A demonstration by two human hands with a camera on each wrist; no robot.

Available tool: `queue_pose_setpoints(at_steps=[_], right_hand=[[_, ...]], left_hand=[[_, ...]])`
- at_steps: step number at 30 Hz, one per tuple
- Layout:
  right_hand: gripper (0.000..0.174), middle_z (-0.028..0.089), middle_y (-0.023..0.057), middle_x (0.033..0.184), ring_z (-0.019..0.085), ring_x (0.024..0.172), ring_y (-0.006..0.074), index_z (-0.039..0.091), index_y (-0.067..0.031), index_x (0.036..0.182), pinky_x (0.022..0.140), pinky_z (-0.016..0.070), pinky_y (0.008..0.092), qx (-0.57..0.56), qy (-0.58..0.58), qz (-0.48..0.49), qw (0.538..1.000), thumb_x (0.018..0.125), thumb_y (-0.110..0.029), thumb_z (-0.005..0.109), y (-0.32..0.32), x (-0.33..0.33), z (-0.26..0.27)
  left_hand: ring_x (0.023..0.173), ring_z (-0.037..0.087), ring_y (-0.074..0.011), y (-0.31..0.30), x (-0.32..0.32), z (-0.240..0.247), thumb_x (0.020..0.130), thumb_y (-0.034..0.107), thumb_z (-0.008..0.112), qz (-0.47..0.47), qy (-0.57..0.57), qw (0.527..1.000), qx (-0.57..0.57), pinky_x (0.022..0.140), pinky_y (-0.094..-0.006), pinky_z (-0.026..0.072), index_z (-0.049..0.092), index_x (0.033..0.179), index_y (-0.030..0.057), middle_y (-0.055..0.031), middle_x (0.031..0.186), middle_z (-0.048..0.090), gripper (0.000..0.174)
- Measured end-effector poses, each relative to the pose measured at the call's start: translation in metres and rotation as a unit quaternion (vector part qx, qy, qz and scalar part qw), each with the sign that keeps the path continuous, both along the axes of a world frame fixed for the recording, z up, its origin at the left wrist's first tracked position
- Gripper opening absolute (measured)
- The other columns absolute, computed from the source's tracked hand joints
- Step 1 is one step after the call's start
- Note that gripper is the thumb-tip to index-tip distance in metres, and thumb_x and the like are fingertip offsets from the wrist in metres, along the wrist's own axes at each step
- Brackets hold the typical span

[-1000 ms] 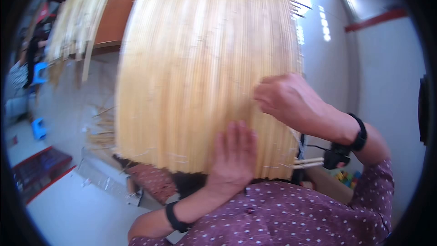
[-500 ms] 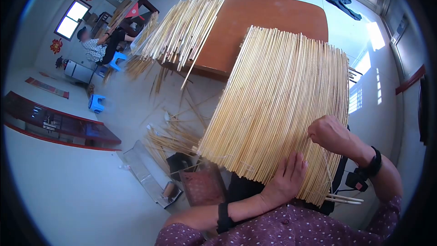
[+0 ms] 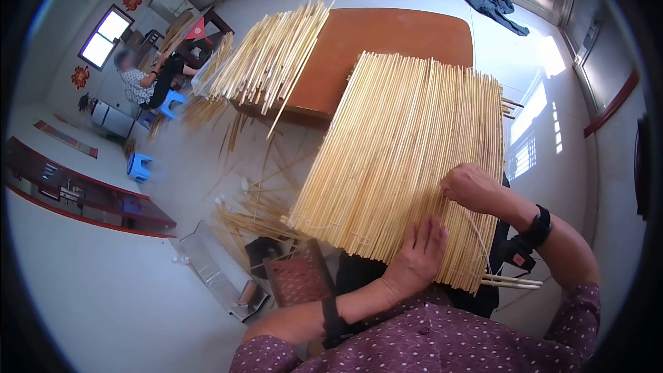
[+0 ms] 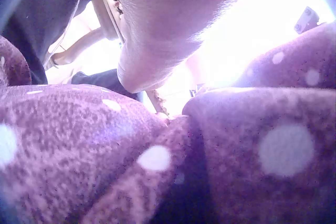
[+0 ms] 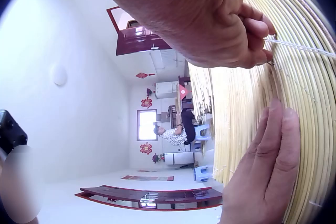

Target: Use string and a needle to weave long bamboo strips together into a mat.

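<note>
A mat of pale thin stalks laid side by side (image 3: 394,138) lies over the person's lap, its far part over a brown table. The left hand (image 3: 416,257) rests flat on its near part with fingers extended. Just beyond, the right hand (image 3: 472,186) is curled at the mat's surface. In the right wrist view, the right hand (image 5: 231,29) pinches a white cord (image 5: 299,46) that runs across the stalks (image 5: 310,87), close to the left hand's fingertips (image 5: 275,111). The left wrist view shows part of the left hand (image 4: 157,29) against dotted purple cloth.
The brown table (image 3: 394,27) bears a bundle of loose stalks (image 3: 276,48) at its left. More stalks (image 3: 255,217) are scattered on the floor near a woven-seat stool (image 3: 300,278). Another person (image 3: 138,83) sits at the far left near a blue stool (image 3: 139,166).
The head view has swung, bringing table and room into sight. Since half a second ago the mat and both hands appear slightly further left; the hands keep much the same pose on the mat.
</note>
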State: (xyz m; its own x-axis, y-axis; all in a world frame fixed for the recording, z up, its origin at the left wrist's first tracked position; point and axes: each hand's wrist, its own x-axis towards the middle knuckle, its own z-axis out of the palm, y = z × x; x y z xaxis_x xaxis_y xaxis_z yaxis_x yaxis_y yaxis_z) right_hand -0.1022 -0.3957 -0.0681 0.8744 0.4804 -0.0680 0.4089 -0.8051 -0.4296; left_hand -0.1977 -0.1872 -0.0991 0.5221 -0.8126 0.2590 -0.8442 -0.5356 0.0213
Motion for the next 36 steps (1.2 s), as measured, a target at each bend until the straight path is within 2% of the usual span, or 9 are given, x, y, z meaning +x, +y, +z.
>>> queue_pose_setpoints(at_steps=[5,10,12,15,17,20,24,26,36], right_hand=[[0.016,0.060,0.0214,0.067,0.062,0.064,0.0372,0.064,0.0043,0.072,0.062,0.0500,0.0434,0.020,0.001,-0.013,1.000,0.081,-0.008,0.060,0.000,-0.003,-0.001],[0.015,0.059,0.0215,0.065,0.062,0.063,0.0391,0.063,0.0024,0.072,0.062,0.0494,0.0458,0.136,-0.035,-0.011,0.990,0.081,-0.008,0.059,-0.001,-0.010,0.015],[0.012,0.064,0.0192,0.077,0.063,0.073,0.0372,0.064,0.0045,0.078,0.068,0.0510,0.0426,0.073,-0.014,-0.037,0.997,0.080,-0.007,0.062,0.000,-0.012,0.021],[0.012,0.065,0.0186,0.080,0.064,0.077,0.0359,0.065,0.0045,0.084,0.069,0.0521,0.0403,0.089,0.004,-0.042,0.995,0.082,-0.007,0.062,-0.008,-0.021,0.011],[0.014,0.065,0.0160,0.082,0.065,0.077,0.0328,0.066,0.0040,0.091,0.069,0.0527,0.0387,0.147,-0.008,-0.067,0.987,0.085,-0.008,0.064,-0.015,-0.030,0.005],[0.014,0.062,0.0179,0.080,0.063,0.074,0.0365,0.062,0.0032,0.085,0.068,0.0509,0.0439,0.249,-0.037,-0.096,0.963,0.086,-0.010,0.060,-0.019,-0.042,-0.001],[0.013,0.062,0.0167,0.081,0.064,0.073,0.0342,0.063,0.0023,0.093,0.068,0.0517,0.0424,0.232,-0.039,-0.099,0.967,0.087,-0.009,0.061,-0.023,-0.047,-0.003],[0.019,0.065,0.0121,0.085,0.065,0.073,0.0244,0.065,0.0005,0.101,0.066,0.0530,0.0344,0.190,-0.035,-0.097,0.976,0.086,-0.010,0.068,-0.022,-0.045,-0.001],[0.014,0.065,0.0105,0.084,0.064,0.068,0.0232,0.065,-0.0006,0.095,0.061,0.0522,0.0344,0.179,-0.014,-0.102,0.978,0.086,-0.011,0.068,-0.011,-0.033,0.006]], left_hand=[[0.126,0.052,-0.0482,0.001,-0.001,0.003,0.088,0.015,0.052,-0.003,-0.021,1.000,0.006,0.102,-0.0556,0.0452,0.047,0.132,-0.0131,-0.0362,0.134,0.050,0.052],[0.124,0.054,-0.0477,0.003,0.000,0.025,0.088,0.015,0.051,0.009,-0.048,0.998,0.026,0.101,-0.0554,0.0454,0.051,0.129,-0.0127,-0.0351,0.130,0.054,0.050],[0.123,0.055,-0.0459,0.006,0.002,0.030,0.087,0.013,0.051,0.018,-0.037,0.999,0.031,0.101,-0.0547,0.0456,0.053,0.128,-0.0120,-0.0329,0.130,0.055,0.048],[0.124,0.055,-0.0452,0.006,0.000,0.024,0.088,0.011,0.050,0.014,-0.008,0.999,0.034,0.101,-0.0539,0.0458,0.055,0.127,-0.0117,-0.0323,0.131,0.056,0.045],[0.124,0.055,-0.0452,0.004,-0.001,0.023,0.089,0.009,0.049,0.009,-0.007,0.999,0.050,0.101,-0.0534,0.0460,0.056,0.126,-0.0115,-0.0324,0.131,0.056,0.044],[0.126,0.054,-0.0457,0.002,-0.001,0.024,0.093,0.007,0.046,0.029,-0.027,0.996,0.078,0.103,-0.0531,0.0457,0.056,0.127,-0.0109,-0.0329,0.134,0.055,0.040],[0.127,0.053,-0.0455,0.000,-0.002,0.024,0.093,0.007,0.046,0.028,-0.023,0.996,0.082,0.104,-0.0537,0.0449,0.055,0.128,-0.0111,-0.0321,0.134,0.054,0.040],[0.128,0.053,-0.0453,0.001,-0.002,0.023,0.094,0.007,0.046,0.030,-0.031,0.995,0.092,0.105,-0.0535,0.0448,0.053,0.130,-0.0113,-0.0317,0.135,0.054,0.041],[0.129,0.052,-0.0447,0.001,-0.002,0.026,0.095,0.006,0.045,0.040,-0.018,0.994,0.096,0.105,-0.0533,0.0450,0.052,0.132,-0.0108,-0.0310,0.137,0.053,0.041]])
